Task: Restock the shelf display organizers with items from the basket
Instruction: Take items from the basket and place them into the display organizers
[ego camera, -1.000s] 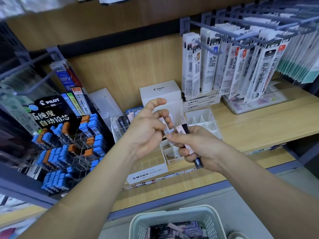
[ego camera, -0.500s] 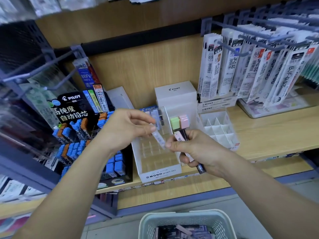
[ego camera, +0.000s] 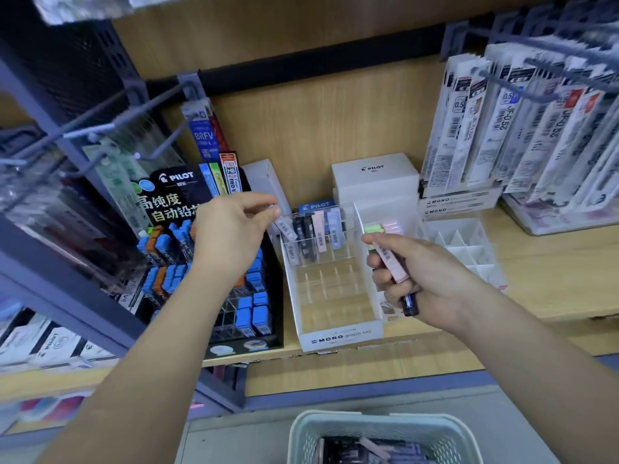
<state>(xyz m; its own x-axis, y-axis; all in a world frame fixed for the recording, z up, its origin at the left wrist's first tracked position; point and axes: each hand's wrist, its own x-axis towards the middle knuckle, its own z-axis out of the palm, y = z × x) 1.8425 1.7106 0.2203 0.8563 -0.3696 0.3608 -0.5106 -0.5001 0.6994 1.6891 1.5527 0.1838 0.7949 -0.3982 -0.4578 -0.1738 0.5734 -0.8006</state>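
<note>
White case [ego camera: 285, 227] pinched in the left grip [ego camera: 231, 236] hovers at the clear organizer's [ego camera: 338, 337] back row, next wanting an empty slot, it seems, while the right grip [ego camera: 432, 276] clutches pink and dark spares [ego camera: 390, 262]

Stationery shop: pegged refill packs [ego camera: 522, 128], shelf displays [ego camera: 207, 256].

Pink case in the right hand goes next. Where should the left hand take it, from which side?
Pinch the pink case by its upper end, which juts up and left past the right hand's thumb. Bring the left hand in from the left, above the organizer. Its lower half is gripped beside a black case, leaving only that end free.
</note>
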